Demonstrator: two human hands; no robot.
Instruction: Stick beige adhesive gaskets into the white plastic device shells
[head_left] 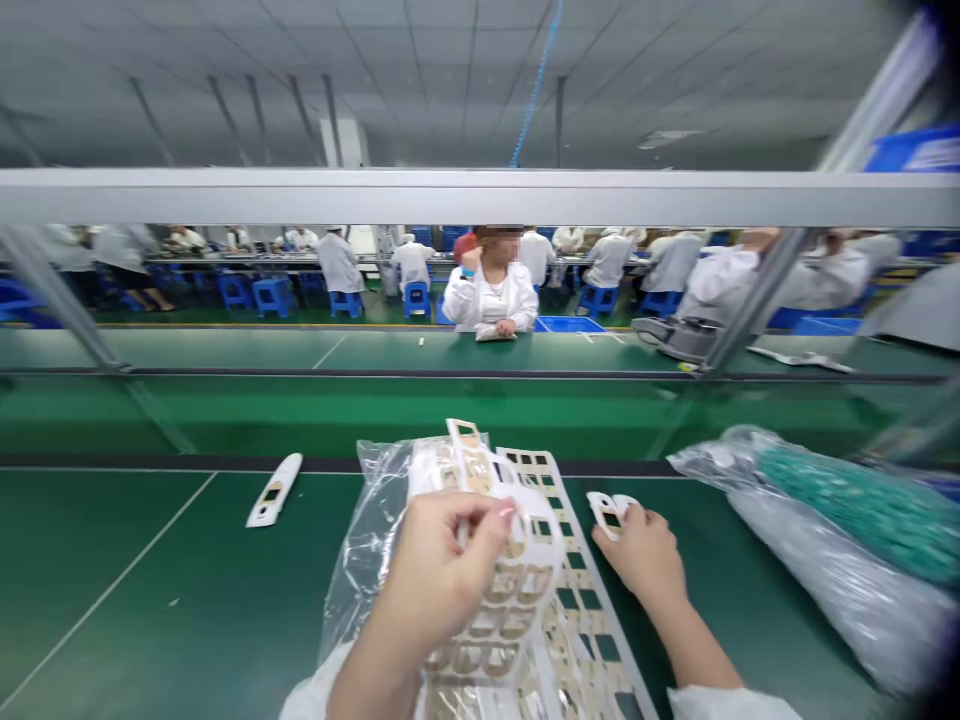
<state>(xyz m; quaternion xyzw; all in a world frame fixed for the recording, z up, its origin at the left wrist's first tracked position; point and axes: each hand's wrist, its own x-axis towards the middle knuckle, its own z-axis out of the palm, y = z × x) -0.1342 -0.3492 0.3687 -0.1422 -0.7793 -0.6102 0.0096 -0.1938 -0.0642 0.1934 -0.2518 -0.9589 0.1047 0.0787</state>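
Note:
My left hand [450,555] is closed in a pinch on the upper part of a white die-cut sheet [517,600] with rows of tan frame-shaped pieces. The sheet bends up from the green work surface. Under and beside it lies another white sheet with rows of square cut-outs [577,560]. To the right, my right hand [649,560] has its fingers closed on a small white plastic shell [606,512] with a dark window. A second white piece [624,502] touches it, partly hidden by the fingers. Clear plastic film [367,530] lies left of the sheets.
A similar long white shell [275,490] lies at the left. Clear bags [825,560], one with green contents, lie at the right. A metal rail [480,195] crosses overhead. Beyond a second green bench [375,350] sits a person in white [491,290], with several others behind.

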